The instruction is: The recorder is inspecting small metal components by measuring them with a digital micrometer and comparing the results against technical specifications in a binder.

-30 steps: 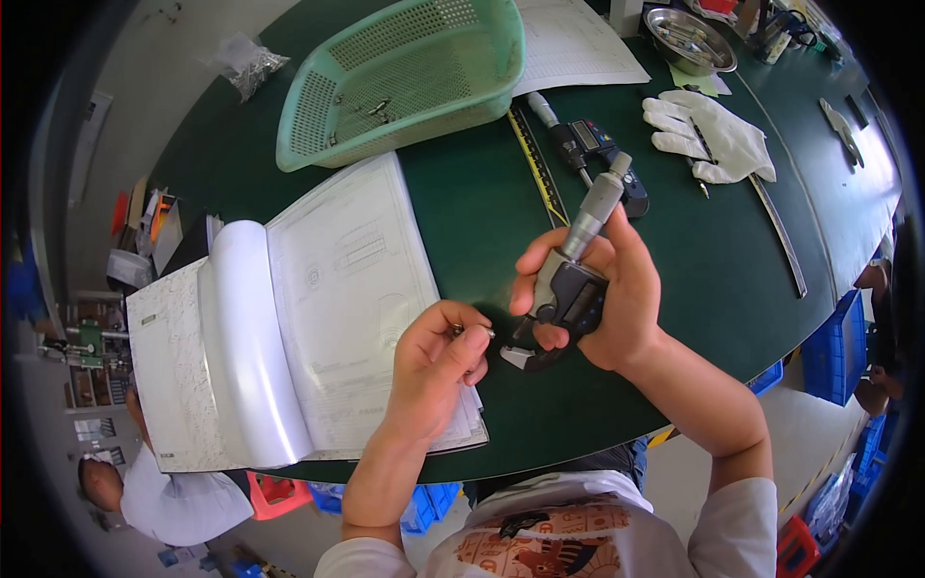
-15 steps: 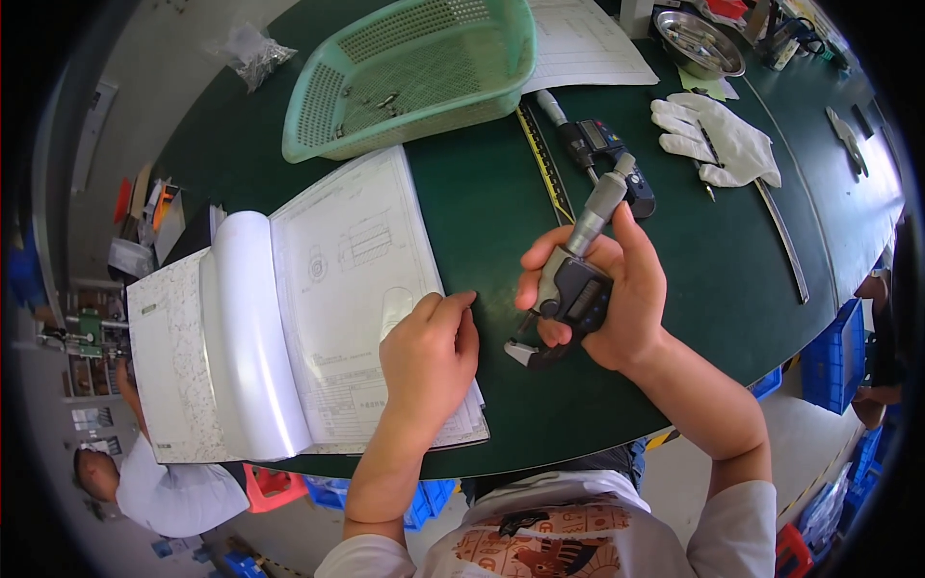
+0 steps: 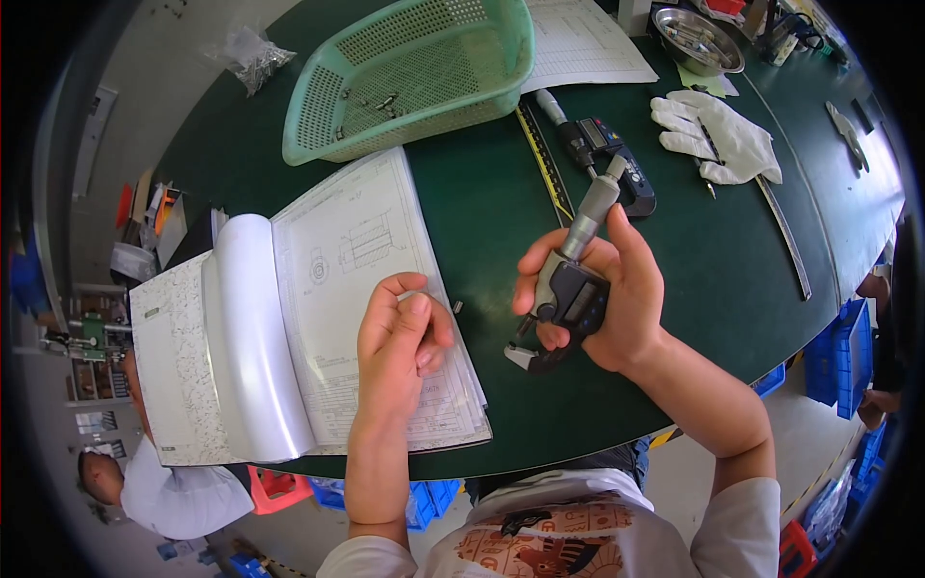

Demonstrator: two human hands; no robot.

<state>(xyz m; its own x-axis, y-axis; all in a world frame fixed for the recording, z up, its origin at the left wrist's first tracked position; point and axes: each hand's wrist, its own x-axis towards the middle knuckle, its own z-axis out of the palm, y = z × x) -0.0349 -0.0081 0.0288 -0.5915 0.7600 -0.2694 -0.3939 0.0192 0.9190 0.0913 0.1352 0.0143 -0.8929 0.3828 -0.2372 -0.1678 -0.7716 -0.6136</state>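
My right hand is wrapped round a digital micrometer, with its silver thimble pointing up and away and its frame jaw down near the table. Nothing can be made out between the measuring faces. Over the right page of an open folder of drawings, my left hand is curled closed, thumb against the fingers; whatever it may hold is hidden. Just right of that hand, a tiny metal piece lies by the folder's edge. A second digital micrometer rests on the table beyond my right hand.
A green perforated basket with several small metal parts stands at the far side. Beside it lie a yellow-marked ruler and paper sheets. To the right are a white glove, a steel strip and a metal bowl.
My left hand has drawn left from the folder's edge and turned thumb side up. The tiny metal piece now shows beside it. My right hand and the micrometer have barely moved.
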